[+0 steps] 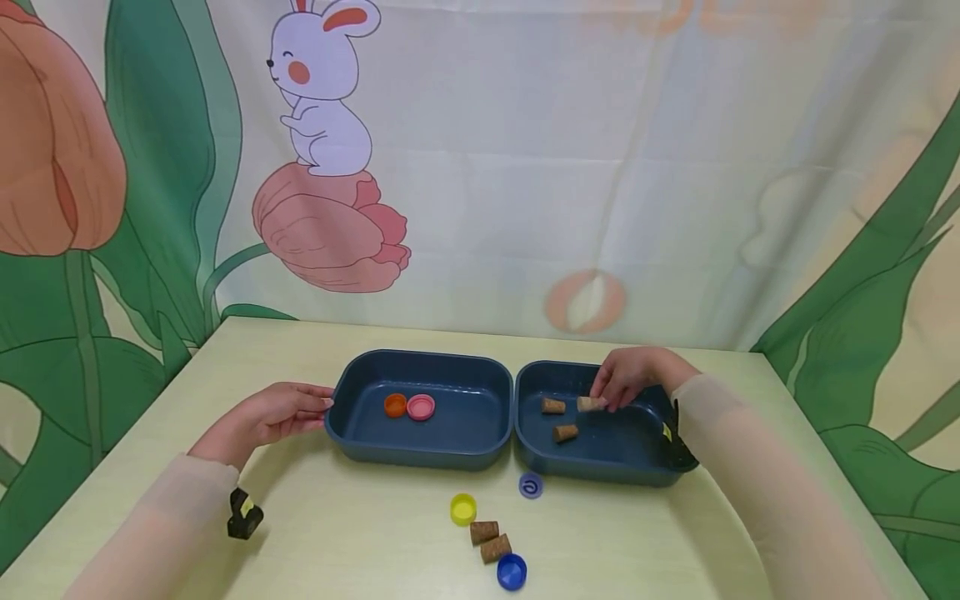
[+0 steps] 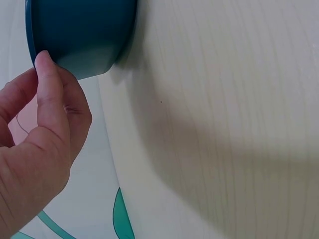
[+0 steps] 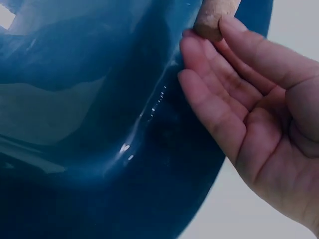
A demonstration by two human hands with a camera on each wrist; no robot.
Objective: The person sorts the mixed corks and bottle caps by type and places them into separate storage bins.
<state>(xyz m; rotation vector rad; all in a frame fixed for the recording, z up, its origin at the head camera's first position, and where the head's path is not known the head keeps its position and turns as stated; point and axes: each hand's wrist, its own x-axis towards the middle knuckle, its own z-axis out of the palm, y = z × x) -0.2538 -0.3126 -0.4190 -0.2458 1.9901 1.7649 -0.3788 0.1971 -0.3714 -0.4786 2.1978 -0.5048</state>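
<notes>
Our left hand (image 1: 270,414) rests on the desk (image 1: 360,525) with relaxed fingers touching the outer wall of the left tray (image 1: 450,446), which holds two caps. Our right hand (image 1: 633,375) reaches into the right tray (image 1: 600,467), its fingertips pinching a cork (image 1: 588,404) beside two other corks.

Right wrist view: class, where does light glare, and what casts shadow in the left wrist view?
Right wrist view: bright glints streak the glossy right bin wall. Left wrist view: a soft, wide shadow crosses the table; the left hand looks sharp.
</notes>
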